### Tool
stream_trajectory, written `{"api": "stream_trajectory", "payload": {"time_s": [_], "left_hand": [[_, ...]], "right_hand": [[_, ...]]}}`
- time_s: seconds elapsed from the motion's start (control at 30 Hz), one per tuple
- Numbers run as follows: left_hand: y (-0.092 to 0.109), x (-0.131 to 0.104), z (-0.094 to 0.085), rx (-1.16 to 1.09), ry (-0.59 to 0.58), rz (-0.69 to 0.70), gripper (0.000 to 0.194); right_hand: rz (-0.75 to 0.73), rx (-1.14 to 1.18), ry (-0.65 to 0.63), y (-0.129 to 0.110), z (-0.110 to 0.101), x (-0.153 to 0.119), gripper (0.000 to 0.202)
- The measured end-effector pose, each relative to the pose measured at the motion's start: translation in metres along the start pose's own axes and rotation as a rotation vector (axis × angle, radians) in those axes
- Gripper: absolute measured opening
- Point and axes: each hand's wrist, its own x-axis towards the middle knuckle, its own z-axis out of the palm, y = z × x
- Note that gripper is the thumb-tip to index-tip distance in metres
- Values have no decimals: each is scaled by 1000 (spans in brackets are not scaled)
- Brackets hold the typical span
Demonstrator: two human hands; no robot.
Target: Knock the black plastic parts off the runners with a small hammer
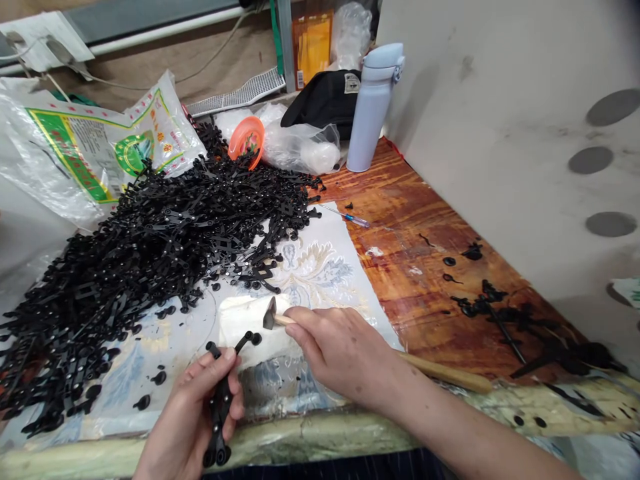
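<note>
My left hand point(193, 393) is closed round a black jointed plastic linkage point(219, 417), its arms sticking out above and below my fingers. My right hand point(340, 343) grips the wooden handle of a small hammer point(271, 313), close behind the metal head. The handle's long end reaches out to the right under my forearm. The hammer head hovers or rests over a pale cream block point(237, 313); I cannot tell whether they touch. One upper arm of the linkage, with a round black end, lies in front of that block.
A large heap of black plastic linkages point(165, 233) covers the left and back. Behind it lie a printed plastic sack point(115, 147) and an orange bowl point(247, 141). A pale blue bottle point(373, 110), a screwdriver point(356, 220) and loose black parts point(490, 300) are to the right.
</note>
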Motion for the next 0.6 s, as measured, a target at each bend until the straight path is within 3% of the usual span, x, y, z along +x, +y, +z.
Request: {"api": "stream_trajectory", "payload": {"time_s": [0.4, 0.6], "left_hand": [[-2, 1, -3, 67, -16, -19, 34], [0, -1, 2, 73, 62, 43, 31]], "right_hand": [[-31, -35, 24, 3, 6, 1, 29], [-26, -40, 14, 3, 5, 0, 29]]}}
